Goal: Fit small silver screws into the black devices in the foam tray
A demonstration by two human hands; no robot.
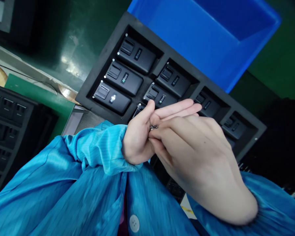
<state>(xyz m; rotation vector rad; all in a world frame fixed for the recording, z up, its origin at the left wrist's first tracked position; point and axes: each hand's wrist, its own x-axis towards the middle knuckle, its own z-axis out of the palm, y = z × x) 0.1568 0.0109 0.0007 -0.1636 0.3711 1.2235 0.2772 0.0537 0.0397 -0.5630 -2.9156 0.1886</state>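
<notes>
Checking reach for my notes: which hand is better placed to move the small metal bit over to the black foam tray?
Probably the left hand: its fingers stretch out over the black foam tray. The right hand sits further back, curled over the small metal bit.

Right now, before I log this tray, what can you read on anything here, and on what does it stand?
"Riton" on the top black unit of the first column in the foam tray.
"Riton" on that column's middle unit.
"Riton" on that column's lowest unit.
"Riton" on the second column's top unit.
"Riton" on that column's next unit.
A label on the third column's top unit: too dim to read for certain.
</notes>
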